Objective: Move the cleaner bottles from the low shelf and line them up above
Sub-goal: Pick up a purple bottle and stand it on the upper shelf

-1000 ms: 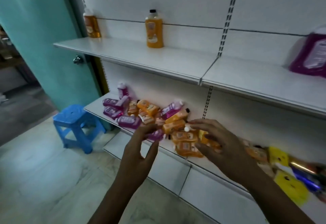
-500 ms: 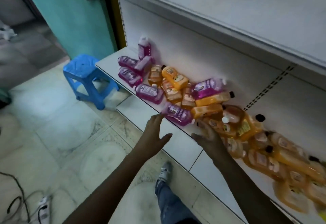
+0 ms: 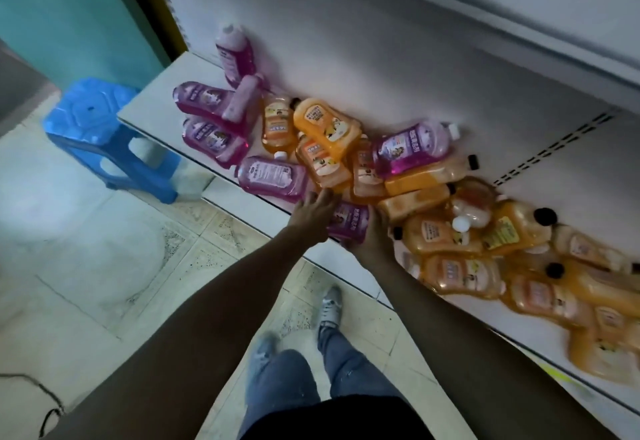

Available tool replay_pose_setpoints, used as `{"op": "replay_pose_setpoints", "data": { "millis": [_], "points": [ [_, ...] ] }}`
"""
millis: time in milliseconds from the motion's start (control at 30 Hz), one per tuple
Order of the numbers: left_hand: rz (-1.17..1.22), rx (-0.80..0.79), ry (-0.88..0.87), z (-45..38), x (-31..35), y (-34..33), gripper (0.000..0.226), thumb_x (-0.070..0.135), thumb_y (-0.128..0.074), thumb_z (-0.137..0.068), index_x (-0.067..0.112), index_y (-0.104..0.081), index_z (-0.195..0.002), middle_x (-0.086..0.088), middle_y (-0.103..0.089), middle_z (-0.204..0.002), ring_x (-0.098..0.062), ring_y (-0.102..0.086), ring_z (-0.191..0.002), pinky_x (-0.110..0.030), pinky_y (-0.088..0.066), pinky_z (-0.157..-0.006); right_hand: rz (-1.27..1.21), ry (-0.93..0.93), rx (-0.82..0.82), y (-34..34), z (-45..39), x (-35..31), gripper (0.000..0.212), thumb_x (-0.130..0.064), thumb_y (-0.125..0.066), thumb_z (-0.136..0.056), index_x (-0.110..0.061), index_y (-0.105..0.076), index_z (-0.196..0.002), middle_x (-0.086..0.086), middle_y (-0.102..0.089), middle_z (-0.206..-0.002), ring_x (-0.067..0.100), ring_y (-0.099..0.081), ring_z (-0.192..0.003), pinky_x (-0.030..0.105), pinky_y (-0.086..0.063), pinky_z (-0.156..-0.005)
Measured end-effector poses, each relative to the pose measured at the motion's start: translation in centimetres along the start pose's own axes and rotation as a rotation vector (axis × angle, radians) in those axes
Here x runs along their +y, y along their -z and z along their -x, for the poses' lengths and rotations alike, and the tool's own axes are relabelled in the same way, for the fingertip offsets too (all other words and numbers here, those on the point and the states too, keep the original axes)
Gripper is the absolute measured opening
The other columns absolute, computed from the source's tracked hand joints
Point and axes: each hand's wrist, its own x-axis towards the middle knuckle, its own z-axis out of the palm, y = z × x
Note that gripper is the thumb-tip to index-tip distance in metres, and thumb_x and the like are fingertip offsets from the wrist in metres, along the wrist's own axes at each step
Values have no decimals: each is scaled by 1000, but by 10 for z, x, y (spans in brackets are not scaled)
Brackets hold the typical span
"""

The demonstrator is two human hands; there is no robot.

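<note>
**Both hands on one purple bottle at the shelf's front edge**

From where I stand, the person is bent over the low shelf, arms stretched down to a heap of cleaner bottles lying every which way on it. Both hands close in on a single purple bottle that lies on its side at the shelf's front lip. The left hand sits on the bottle's left end, its fingers spread loosely over the top; the right hand cups the other end, its fingers curled around the bottle's side. The bottle is pinched between the two hands and I cannot tell whether it has left the shelf.

At ten o'clock from the hands lie more purple bottles, one of them upright against the back panel at about eleven o'clock. At twelve o'clock orange bottles are stacked across each other, and a thick jumble of orange ones runs off toward four o'clock, partly blurred. The edge of the upper shelf crosses at one o'clock. A blue stool stands on the tiled floor at nine o'clock, beside a teal door.
</note>
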Motion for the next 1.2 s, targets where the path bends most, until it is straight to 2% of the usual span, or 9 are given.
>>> {"op": "replay_pose_setpoints", "data": {
  "millis": [100, 200, 300, 500, 733, 800, 933, 1100, 1200],
  "points": [
    [82, 56, -22, 4, 0, -4, 100, 27, -81, -71, 18, -20, -149, -9, -16, -156, -41, -20, -139, -53, -43, -104, 178, 113, 85, -3, 0, 10, 97, -19, -82, -72, -30, -21, -147, 1, -18, -154, 27, -39, -131, 50, -49, -99],
    [291, 129, -76, 26, 2, 0, 90, 21, -82, -67, 9, -32, -142, -15, -29, -148, -42, -30, -132, -52, -42, -103, 224, 173, 177, 11, 28, -12, 66, -20, -69, -87, -23, -35, -144, 9, -39, -145, 27, -48, -125, 49, -50, -98],
    [455, 287, -127, 59, 5, 8, 79, 16, -82, -63, 3, -42, -130, -20, -42, -134, -41, -44, -121, -52, -44, -98, 173, 266, 340, 29, 67, -27, 80, -17, -81, -75, -10, -39, -143, 10, -37, -149, 21, -37, -136, 39, -42, -108],
    [697, 538, -318, 131, 37, 61, 89, 25, -87, -62, 15, -35, -134, -10, -40, -135, -27, -40, -125, -33, -40, -97, -67, 313, 472, 72, 175, -85, 77, -34, -75, -79, -28, -33, -143, -9, -24, -148, 11, -36, -134, 27, -51, -97],
    [840, 421, -504, 207, 126, 137, 99, 30, -90, -58, 19, -35, -139, -5, -35, -138, -21, -38, -128, -44, -48, -102, -74, 274, 904, 142, 300, -127, 66, -28, -81, -76, -22, -49, -133, -6, -36, -137, -6, -39, -123, 6, -43, -89],
    [857, 395, -618, 227, 149, 150, 100, 35, -90, -59, 23, -32, -140, -2, -32, -141, -17, -37, -130, -31, -48, -102, -61, 285, 933, 167, 337, -128, 62, -25, -80, -75, -22, -51, -131, -5, -38, -138, -8, -37, -124, 2, -43, -85],
    [968, 179, -877, 257, 193, 185, 94, 42, -91, -55, 46, -31, -127, 18, -39, -127, 10, -43, -116, 1, -42, -81, -36, 361, 958, 222, 412, -120, 54, -22, -77, -77, -25, -55, -125, -14, -38, -142, 5, -38, -134, 20, -53, -89],
    [896, -161, -1143, 274, 285, 242, 110, 32, -93, -55, 45, -26, -142, 21, -63, -115, 7, -64, -99, -14, -54, -79, -10, 417, 1075, 283, 485, -89, 57, -18, -76, -77, -28, -51, -127, -15, -11, -158, 11, -32, -141, 25, -57, -82],
    [895, -200, -1255, 288, 353, 249, 105, 27, -92, -58, 47, -29, -139, 18, -66, -114, -2, -67, -100, -29, -57, -86, -31, 422, 1151, 315, 522, -59, 62, -16, -75, -75, -31, -48, -129, -15, -7, -158, 9, -39, -136, 24, -57, -83]
  ]
}}
